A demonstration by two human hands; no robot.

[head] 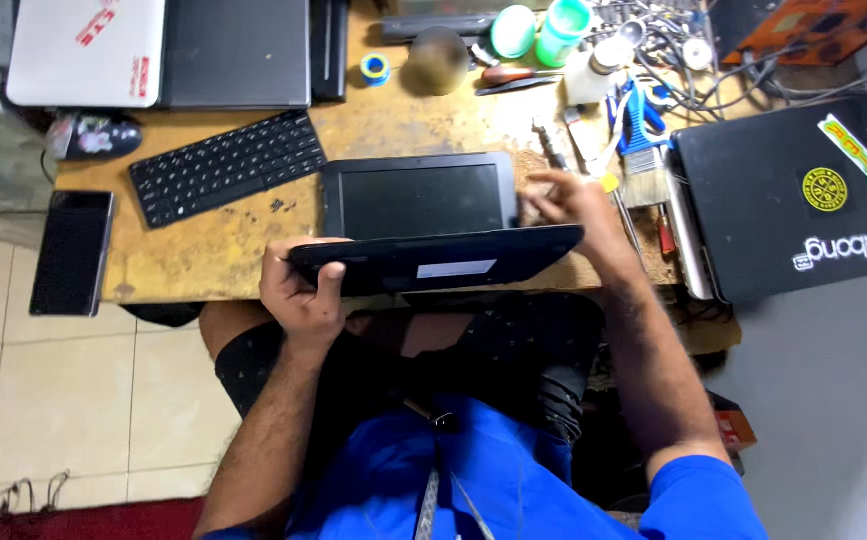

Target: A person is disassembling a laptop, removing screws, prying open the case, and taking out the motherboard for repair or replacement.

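Observation:
A small black laptop lies open on the wooden desk, its screen (419, 198) flat on the desktop and its base (439, 260) tipped up at the desk's front edge. My left hand (299, 290) grips the base's left end, thumb on its underside. My right hand (574, 205) hovers by the laptop's right hinge corner with fingers spread, holding nothing I can see. A loose black keyboard (226, 165) lies to the left of the screen.
Closed laptops are stacked at the back left (234, 50) and another black one sits at the right (794, 190). A mouse (94, 135), a phone (72, 252), a paintbrush (642, 150), screwdrivers, tape, bottles and tangled cables crowd the desk.

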